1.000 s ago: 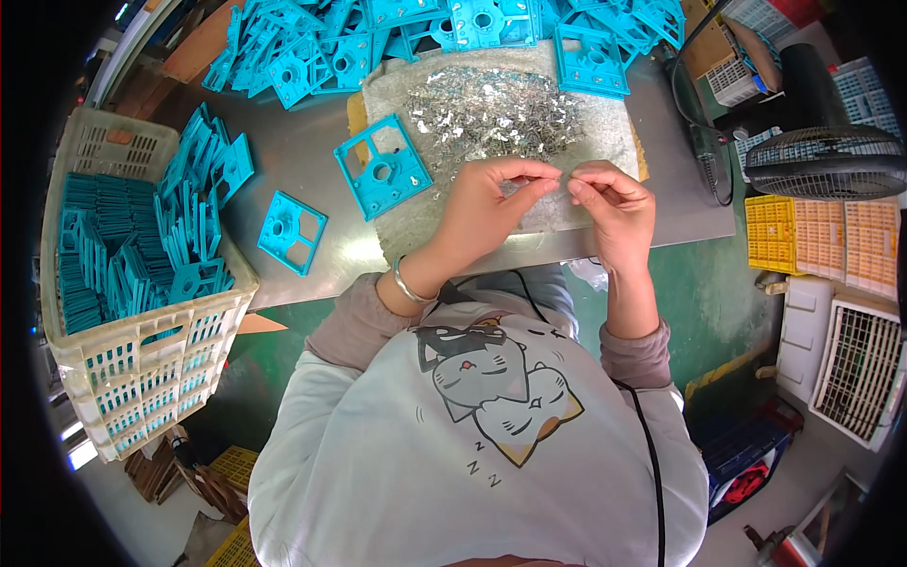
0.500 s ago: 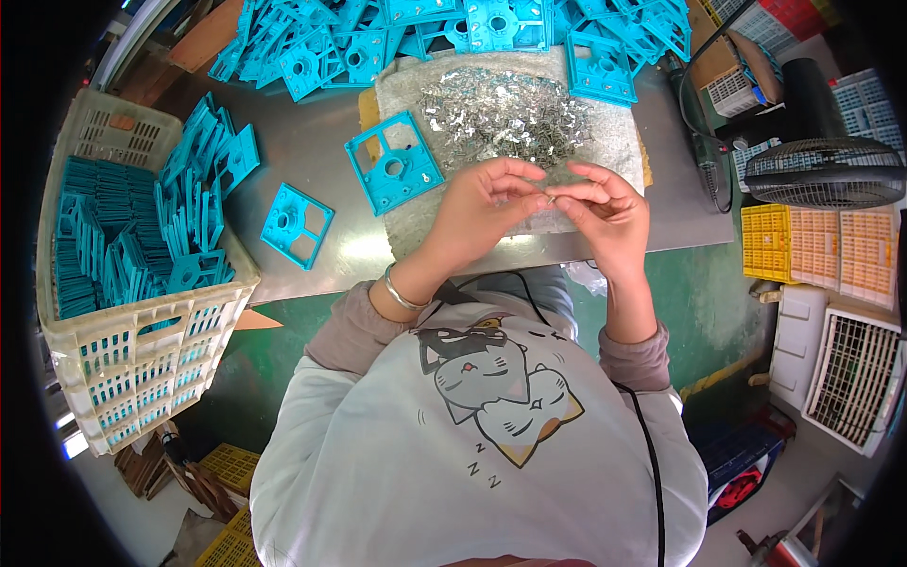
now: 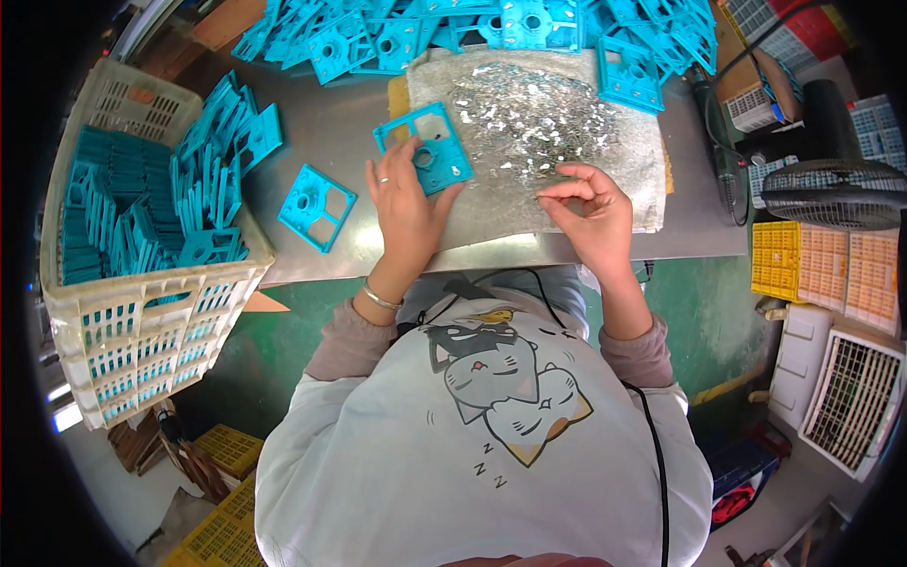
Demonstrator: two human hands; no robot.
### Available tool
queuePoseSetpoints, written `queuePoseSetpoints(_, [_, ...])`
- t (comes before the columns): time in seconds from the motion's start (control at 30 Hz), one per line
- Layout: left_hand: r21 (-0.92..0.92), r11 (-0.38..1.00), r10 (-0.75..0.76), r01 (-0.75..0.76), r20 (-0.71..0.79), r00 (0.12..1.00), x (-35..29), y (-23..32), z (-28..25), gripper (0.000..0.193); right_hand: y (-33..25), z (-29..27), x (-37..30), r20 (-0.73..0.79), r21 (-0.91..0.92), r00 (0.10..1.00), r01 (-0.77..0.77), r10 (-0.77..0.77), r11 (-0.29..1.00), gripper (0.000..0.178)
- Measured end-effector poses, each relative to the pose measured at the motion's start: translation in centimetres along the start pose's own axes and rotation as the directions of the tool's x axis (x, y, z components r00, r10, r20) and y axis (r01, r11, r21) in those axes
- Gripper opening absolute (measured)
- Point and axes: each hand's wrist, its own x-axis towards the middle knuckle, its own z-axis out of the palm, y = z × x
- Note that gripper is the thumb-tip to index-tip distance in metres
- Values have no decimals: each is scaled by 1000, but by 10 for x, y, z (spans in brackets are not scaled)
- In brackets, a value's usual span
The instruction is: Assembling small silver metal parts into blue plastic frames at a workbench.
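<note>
Head view. The left hand lay flat, fingers spread and released, on the near edge of a teal frame that rested on the grey table, partly over the left edge of a cloth. The right hand was over the near right part of the cloth, thumb and forefinger pinched together; whether a small metal piece sat between them could not be told. Small shiny metal parts were scattered across the cloth, just beyond both hands. A second frame lay alone on the table, left of the left hand and apart from it. A heap of frames covered the far edge of the table. At far left a pale crate held more frames stacked on edge. A fan stood at right, well apart from the hands.
</note>
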Motion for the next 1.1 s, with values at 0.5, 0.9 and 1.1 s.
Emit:
queuePoseSetpoints(0.5, [-152, 918, 342, -365, -160, 926, 17, 59, -33, 87, -34, 34, -2, 224, -408, 764, 637, -605, 654, 24])
queuePoseSetpoints(0.9, [-273, 930, 216, -246, -135, 967, 14, 48, -21, 88, -46, 25, -7, 613, -484, 515, 844, -599, 230, 31])
queuePoseSetpoints(1.1, [-393, 912, -100, 121, 72, 992, 12, 22, -4, 100, 7, -19, 27, 21, -697, 854, 385, -520, 604, 14])
